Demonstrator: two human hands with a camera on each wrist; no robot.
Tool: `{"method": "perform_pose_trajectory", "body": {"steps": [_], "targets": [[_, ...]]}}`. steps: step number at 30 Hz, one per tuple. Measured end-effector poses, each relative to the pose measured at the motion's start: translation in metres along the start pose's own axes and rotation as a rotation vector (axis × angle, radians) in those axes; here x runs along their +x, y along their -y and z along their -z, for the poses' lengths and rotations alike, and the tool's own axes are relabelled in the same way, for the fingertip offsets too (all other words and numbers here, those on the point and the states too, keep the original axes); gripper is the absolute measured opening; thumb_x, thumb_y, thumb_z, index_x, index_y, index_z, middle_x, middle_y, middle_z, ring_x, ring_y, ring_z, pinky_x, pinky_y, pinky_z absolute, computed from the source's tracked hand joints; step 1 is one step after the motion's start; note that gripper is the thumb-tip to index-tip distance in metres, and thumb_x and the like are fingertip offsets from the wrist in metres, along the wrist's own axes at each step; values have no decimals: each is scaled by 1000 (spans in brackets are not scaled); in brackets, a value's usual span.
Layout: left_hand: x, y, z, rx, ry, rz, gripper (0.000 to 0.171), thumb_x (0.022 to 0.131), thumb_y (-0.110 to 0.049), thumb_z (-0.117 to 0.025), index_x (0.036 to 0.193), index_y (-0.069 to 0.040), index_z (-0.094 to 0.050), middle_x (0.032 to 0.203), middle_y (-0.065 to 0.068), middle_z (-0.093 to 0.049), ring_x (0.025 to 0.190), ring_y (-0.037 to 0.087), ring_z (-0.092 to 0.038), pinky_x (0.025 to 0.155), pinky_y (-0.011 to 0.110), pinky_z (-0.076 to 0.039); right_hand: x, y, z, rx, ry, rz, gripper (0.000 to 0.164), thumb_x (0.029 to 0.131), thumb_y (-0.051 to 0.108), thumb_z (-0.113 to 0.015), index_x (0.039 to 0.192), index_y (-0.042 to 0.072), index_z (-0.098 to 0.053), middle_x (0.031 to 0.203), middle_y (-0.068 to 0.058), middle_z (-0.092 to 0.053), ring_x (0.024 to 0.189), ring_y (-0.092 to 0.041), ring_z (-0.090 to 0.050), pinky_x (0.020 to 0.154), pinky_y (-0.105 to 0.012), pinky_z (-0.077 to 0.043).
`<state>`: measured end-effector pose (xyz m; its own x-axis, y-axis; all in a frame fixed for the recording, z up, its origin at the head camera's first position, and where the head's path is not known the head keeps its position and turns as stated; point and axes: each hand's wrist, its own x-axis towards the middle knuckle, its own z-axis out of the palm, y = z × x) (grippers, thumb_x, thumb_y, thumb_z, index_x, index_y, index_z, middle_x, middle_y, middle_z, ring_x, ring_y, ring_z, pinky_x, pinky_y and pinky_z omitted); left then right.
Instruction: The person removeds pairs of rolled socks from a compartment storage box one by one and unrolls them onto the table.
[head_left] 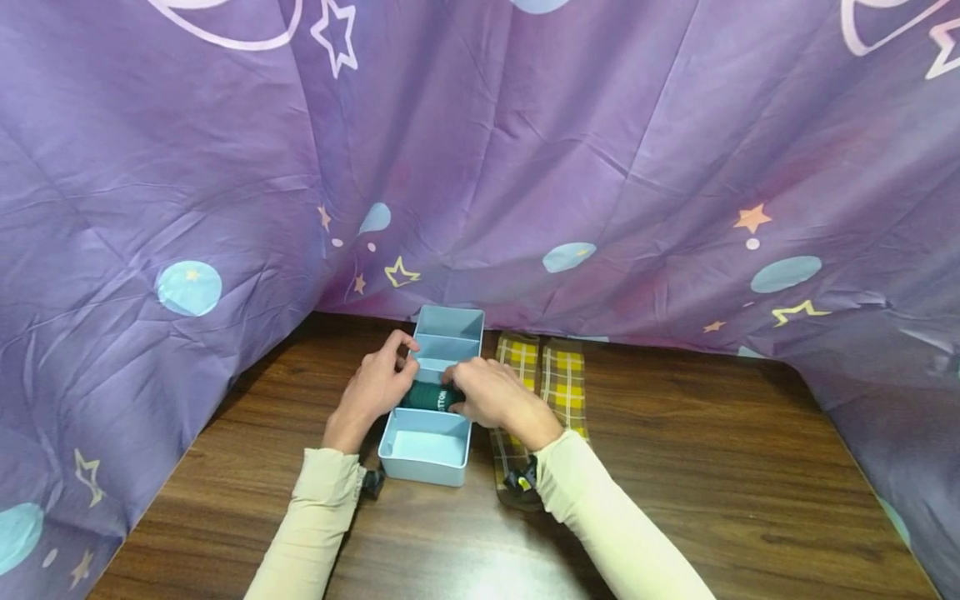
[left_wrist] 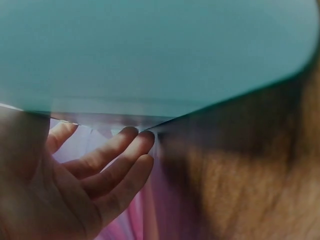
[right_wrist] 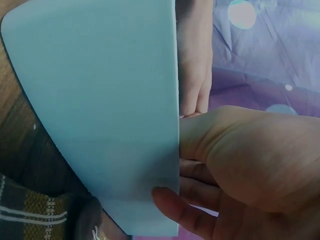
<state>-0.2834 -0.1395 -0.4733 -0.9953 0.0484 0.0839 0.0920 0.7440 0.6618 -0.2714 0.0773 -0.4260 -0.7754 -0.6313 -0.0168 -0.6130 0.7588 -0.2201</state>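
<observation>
A light blue divided box (head_left: 424,478) stands on the table, its compartments in a row running away from me. In the second compartment from the front lies a rolled dark green sock (head_left: 422,397) with white lettering. My right hand (head_left: 491,393) reaches over the right wall, thumb and fingers around the right end of the roll. One fingertip overlaps the outside of the wall (right_wrist: 100,100) in the right wrist view. At the left rim, my left hand (head_left: 377,379) has its fingers loosely bent and apart, the thumb near the roll's left end. The box wall hides part of both hands in the wrist views.
Right of the box lie two yellow and brown plaid socks (head_left: 564,383), side by side and partly under my right forearm. The wooden table (head_left: 712,467) ends at a purple patterned cloth (head_left: 600,183) hanging behind and at the sides. The nearest box compartment (head_left: 427,447) is bare inside.
</observation>
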Motion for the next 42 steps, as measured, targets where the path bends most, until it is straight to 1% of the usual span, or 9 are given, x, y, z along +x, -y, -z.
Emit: {"method": "perform_pose_trajectory", "body": {"steps": [2, 5, 7, 11, 15, 20, 25, 35, 42], "targets": [[0, 1, 0, -1, 8, 5, 27, 104, -33, -53, 131, -32, -56, 103, 1, -76, 84, 21, -67, 69, 36, -49, 0, 0, 0, 2, 4, 0, 17, 93, 25, -87, 106, 18, -79, 88, 3, -71, 69, -15, -59, 60, -34, -51], [0, 0, 0, -14, 13, 7, 27, 104, -33, -54, 131, -32, -56, 102, 1, -76, 83, 21, -67, 69, 36, -49, -1, 0, 0, 2, 3, 5, 11, 94, 26, -86, 98, 20, -78, 85, 4, -69, 66, -15, -57, 57, -34, -48], [-1, 0, 0, -26, 12, 5, 27, 104, -33, -54, 131, -31, -56, 101, 2, -76, 83, 21, -67, 70, 36, -50, -2, -1, 0, -5, -12, 6, 11, 94, 27, -86, 101, 21, -80, 90, 3, -73, 67, -15, -57, 57, -34, -48], [-1, 2, 1, -60, 15, -4, 26, 104, -31, -56, 130, -30, -56, 100, 3, -77, 84, 21, -68, 73, 36, -52, -5, 0, -1, -32, -41, 5, 21, 95, 28, -85, 115, 22, -81, 106, 2, -77, 71, -15, -61, 58, -34, -50], [0, 3, 1, -98, 20, -14, 25, 105, -29, -58, 129, -28, -57, 100, 5, -79, 88, 23, -70, 78, 38, -53, -11, 2, 1, -60, -64, 10, 29, 96, 28, -83, 123, 20, -78, 114, 0, -74, 77, -17, -65, 61, -35, -53], [1, 5, 1, -110, 17, -11, 24, 105, -29, -59, 129, -29, -58, 99, 4, -79, 88, 22, -70, 79, 38, -53, -17, 4, 4, -90, -93, 17, 34, 97, 30, -82, 129, 20, -75, 122, 1, -72, 86, -20, -70, 67, -37, -58], [1, 6, 1, -112, 20, -9, 24, 105, -30, -58, 129, -29, -58, 99, 3, -78, 89, 21, -69, 79, 38, -52, -21, 4, 4, -94, -122, 27, 33, 98, 30, -81, 128, 21, -74, 121, 2, -70, 88, -21, -71, 68, -38, -59], [1, 6, 2, -119, 22, -8, 25, 104, -31, -57, 129, -29, -58, 100, 5, -79, 90, 22, -70, 80, 38, -53, -28, 5, 5, -68, -184, 46, 31, 98, 28, -82, 127, 22, -74, 117, 3, -69, 82, -14, -67, 64, -30, -54], [1, 6, 2, -127, 27, -1, 25, 104, -32, -57, 130, -29, -58, 99, 4, -79, 88, 21, -70, 78, 37, -52, -33, 6, 9, -57, -204, 56, 29, 98, 27, -81, 126, 23, -73, 116, 5, -68, 80, -13, -66, 61, -29, -53]]}}
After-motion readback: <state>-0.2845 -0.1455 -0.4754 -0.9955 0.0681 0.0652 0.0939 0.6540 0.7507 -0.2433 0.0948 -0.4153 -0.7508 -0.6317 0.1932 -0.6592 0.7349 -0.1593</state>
